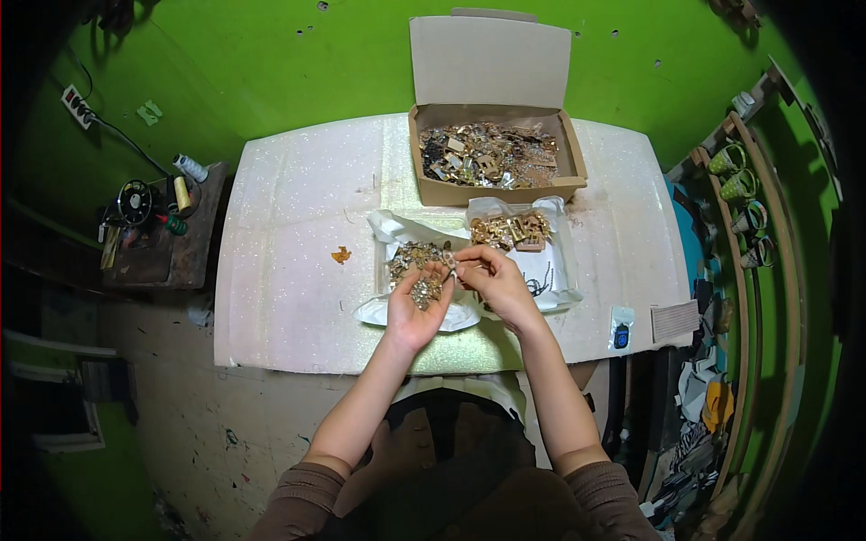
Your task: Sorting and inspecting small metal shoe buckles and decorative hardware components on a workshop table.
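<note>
My left hand [417,323] is turned palm up and cupped over the left paper-lined tray [386,224], holding a handful of small shiny metal pieces [426,292]. At its fingertips, my right hand [502,285] pinches with thumb and forefinger; whatever is between them is too small to make out. More small gold and silver pieces [410,255] lie in that tray, partly hidden by my left hand. Beside it, a second paper-lined tray [568,281] holds gold-coloured metal buckles [514,232] and a short dark chain [539,285].
An open cardboard box [496,196] full of mixed metal fittings stands at the table's back. An orange-brown scrap [341,255] lies on the left. A packet [621,327] and a striped card [675,321] lie near the right edge. Thread spools [183,194] stand on a side table.
</note>
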`<action>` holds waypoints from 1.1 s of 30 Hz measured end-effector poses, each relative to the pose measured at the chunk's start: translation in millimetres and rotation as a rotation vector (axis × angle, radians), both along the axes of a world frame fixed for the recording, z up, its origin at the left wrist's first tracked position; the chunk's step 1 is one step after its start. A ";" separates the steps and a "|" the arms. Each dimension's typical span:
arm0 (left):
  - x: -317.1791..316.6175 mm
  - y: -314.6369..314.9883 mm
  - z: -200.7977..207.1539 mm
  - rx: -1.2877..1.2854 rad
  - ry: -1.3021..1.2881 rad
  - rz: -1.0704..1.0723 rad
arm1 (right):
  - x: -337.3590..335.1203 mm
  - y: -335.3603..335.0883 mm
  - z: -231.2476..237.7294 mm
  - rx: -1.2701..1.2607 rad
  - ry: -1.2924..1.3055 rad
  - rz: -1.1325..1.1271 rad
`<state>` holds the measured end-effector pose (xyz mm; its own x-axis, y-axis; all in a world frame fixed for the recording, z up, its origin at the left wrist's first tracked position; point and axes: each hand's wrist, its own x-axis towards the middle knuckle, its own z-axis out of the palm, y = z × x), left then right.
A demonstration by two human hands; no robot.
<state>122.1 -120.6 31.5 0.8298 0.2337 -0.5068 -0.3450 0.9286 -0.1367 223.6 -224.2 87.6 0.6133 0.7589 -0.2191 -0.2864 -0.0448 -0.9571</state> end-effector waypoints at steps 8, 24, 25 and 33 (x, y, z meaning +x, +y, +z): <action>4.8 -0.4 7.4 -0.156 -0.052 0.076 | 53.2 -47.7 -28.3 -0.238 -0.238 -0.085; 27.4 -25.0 2.7 -0.090 0.033 0.271 | 78.7 -55.3 -81.7 -0.618 -0.964 0.375; 29.1 -27.3 3.5 -0.082 0.045 0.269 | 79.9 -49.5 -86.2 -0.570 -0.993 0.442; 23.1 -35.8 -0.6 -0.001 0.055 0.297 | 80.8 -40.0 -94.9 -0.528 -0.787 0.635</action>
